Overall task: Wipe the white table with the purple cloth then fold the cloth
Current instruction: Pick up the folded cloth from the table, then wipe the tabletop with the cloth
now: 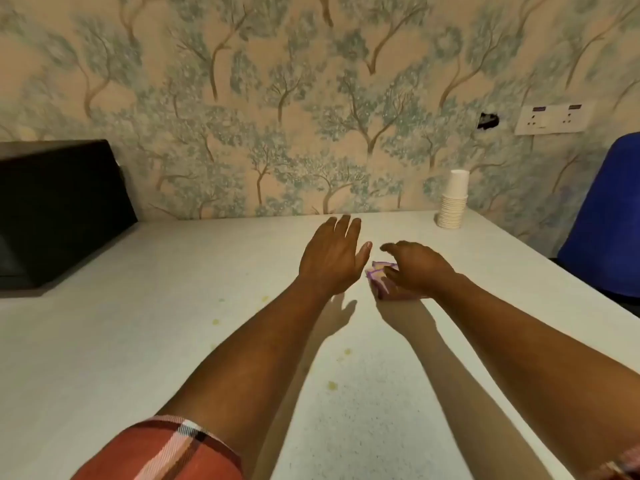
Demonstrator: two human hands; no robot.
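Observation:
The purple cloth [378, 279] lies bunched small on the white table [138, 341], mostly hidden under my right hand [417, 268]. That hand hovers over it with curved fingers spread, and I cannot tell whether it touches the cloth. My left hand [332, 258] floats just left of the cloth, above the table, palm down with fingers extended and nothing in it. A few small yellowish spots [332, 385] mark the table nearer to me.
A black box-like appliance [59, 213] sits at the table's far left. A stack of white paper cups [453, 200] stands at the back right by the wallpapered wall. A blue chair [606, 216] is beyond the right edge.

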